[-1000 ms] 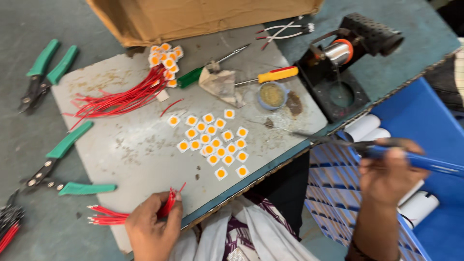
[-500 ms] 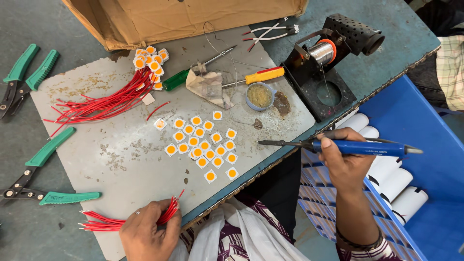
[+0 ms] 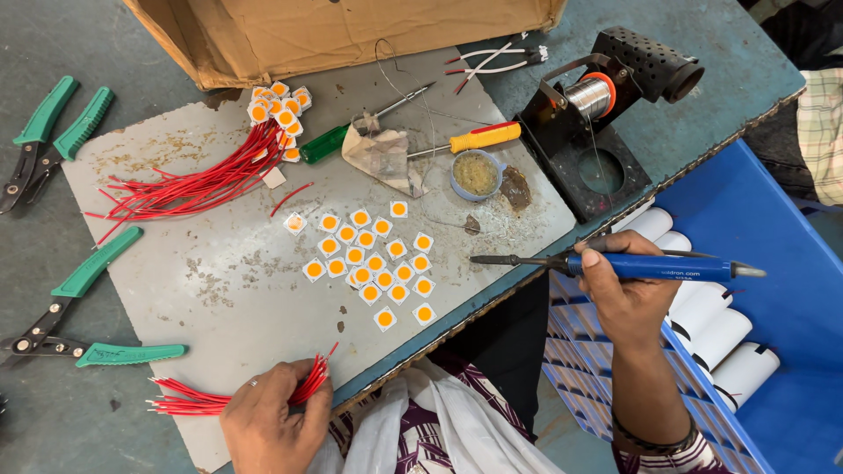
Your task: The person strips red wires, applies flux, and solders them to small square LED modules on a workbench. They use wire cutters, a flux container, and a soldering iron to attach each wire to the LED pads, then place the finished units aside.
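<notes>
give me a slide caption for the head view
Right hand holds a blue soldering iron beside the bench; left hand grips red wires.

Two green-handled wire cutters (image 3: pixel 83 303) (image 3: pixel 48 132) are being kept at the grey work board's (image 3: pixel 237 298) left edge. A black solder-spool stand (image 3: pixel 601 114), a yellow-handled screwdriver (image 3: pixel 479 138) and a brown cardboard box (image 3: pixel 351 31) are being left farther back.

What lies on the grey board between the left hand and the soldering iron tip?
In the head view, only bare grey board near the chip cluster, between left hand and soldering iron.
</notes>
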Available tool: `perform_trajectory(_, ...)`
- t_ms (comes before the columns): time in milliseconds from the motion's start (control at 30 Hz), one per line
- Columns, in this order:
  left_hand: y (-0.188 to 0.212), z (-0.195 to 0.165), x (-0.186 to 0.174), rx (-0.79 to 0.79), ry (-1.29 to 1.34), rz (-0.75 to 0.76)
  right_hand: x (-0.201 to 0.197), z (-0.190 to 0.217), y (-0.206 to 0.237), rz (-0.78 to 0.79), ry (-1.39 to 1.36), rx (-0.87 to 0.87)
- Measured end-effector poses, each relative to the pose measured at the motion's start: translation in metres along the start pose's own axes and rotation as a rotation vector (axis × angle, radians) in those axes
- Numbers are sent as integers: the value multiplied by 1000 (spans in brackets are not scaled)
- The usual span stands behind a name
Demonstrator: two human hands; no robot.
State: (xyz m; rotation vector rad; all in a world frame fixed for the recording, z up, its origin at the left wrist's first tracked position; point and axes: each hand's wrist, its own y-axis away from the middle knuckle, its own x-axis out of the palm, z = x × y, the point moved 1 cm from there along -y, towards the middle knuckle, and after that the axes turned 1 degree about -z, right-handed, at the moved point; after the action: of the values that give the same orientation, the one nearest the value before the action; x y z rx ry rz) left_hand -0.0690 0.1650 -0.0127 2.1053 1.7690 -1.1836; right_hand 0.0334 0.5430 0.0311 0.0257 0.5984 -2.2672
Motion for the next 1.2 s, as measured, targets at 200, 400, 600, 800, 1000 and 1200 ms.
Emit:
perform_trajectory(200,-1,1,-1,1,6,8,2,5,-1,19,4,-3)
perform_trajectory(400,-2,1,-3,-3,-1,17,4,10,-3,40,78,-9)
perform_trajectory(600,-1,3,-5,12,-5,17,7,17,-2,68,66,44)
perform_trajectory(800,-3,3,-8,28,16,22,9,22,-8,119,128,-4)
perform_trajectory(1000,-3,3,-9,21,5,27,11,19,-11,103,59,21)
perform_trajectory(1200,-4,4,-8,17,-8,34,8,16,-12,82,69,13)
